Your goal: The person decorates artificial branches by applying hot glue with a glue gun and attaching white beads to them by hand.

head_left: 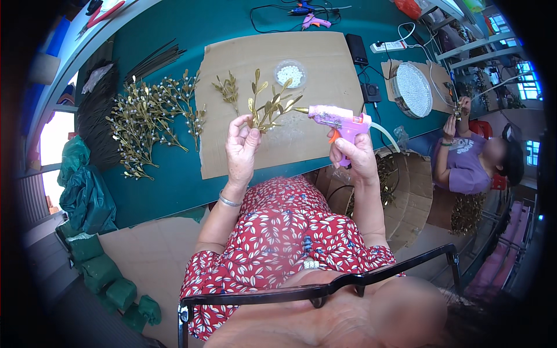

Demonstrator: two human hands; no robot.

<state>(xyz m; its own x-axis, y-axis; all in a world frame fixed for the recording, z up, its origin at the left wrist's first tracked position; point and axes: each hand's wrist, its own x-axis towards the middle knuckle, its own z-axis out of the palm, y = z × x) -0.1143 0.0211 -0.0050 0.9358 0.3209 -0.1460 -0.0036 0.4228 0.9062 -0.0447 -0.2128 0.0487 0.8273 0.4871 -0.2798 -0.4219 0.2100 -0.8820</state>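
My left hand (242, 149) pinches the stem of a gold leafy artificial sprig (268, 110), holding it up over a cardboard sheet (232, 156). In my right hand (357, 153) is a pink hot glue gun (339, 119) with an orange trigger. Its nozzle points left and comes close to the sprig's leaves; whether it touches them I cannot tell. Beyond the sprig, a round clear dish of white beads (290, 74) stands on the cardboard. Another gold sprig (228, 90) lies there without visible beads.
Beaded gold sprigs (142, 119) are heaped on the green table (174, 197) at left, near dark wire stems (156, 61). A second glue gun (316, 21), a power strip (389, 46) and a round tray of white beads (413, 89) lie farther off. A co-worker (467, 156) sits at right.
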